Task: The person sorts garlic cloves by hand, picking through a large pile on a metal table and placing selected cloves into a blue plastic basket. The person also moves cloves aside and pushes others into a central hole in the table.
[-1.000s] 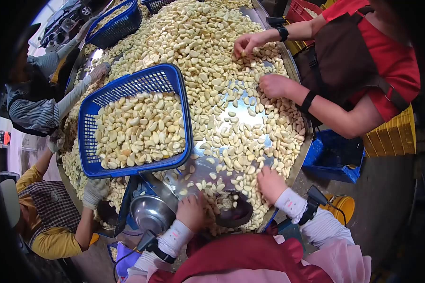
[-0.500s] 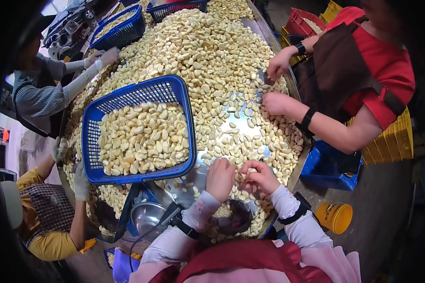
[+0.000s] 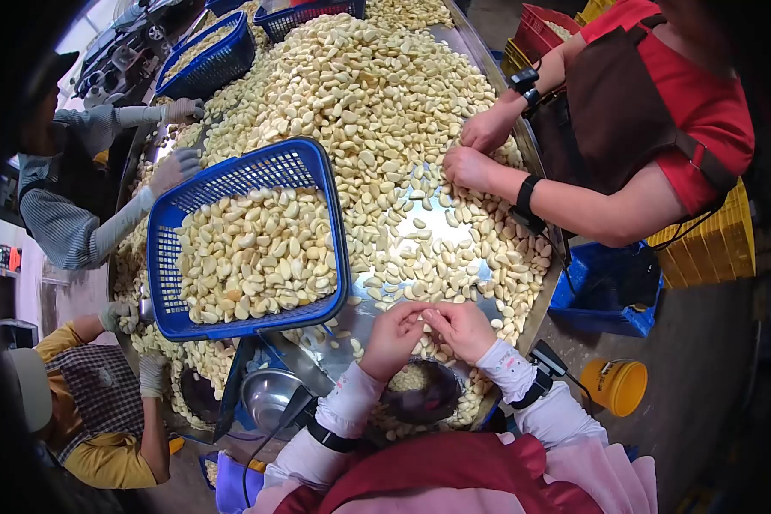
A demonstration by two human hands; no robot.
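My left hand [image 3: 394, 340] and my right hand [image 3: 463, 332] meet at the fingertips over the near edge of the metal table [image 3: 364, 330]. Both are closed in a pinch; whatever sits between the fingers is too small or hidden to make out. Peeled garlic cloves [image 3: 360, 94] are heaped over the table and lie thinly scattered just beyond my hands. Below my wrists is a dark round opening [image 3: 424, 403] with pale cloves visible inside. To the left of my hands, a blue basket [image 3: 341, 248] holds many more cloves.
A metal bowl [image 3: 270, 398] stands left of my left forearm. Across the right edge a co-worker in a red shirt [image 3: 702, 128] handles cloves; two gloved co-workers are at the left. A blue crate [image 3: 608, 291] and a yellow bucket [image 3: 616, 387] are on the floor at the right.
My hands, apart before, have come together at the fingertips, the right moving left. The right-side co-worker's hands have also joined. The gloved hands at the left have shifted.
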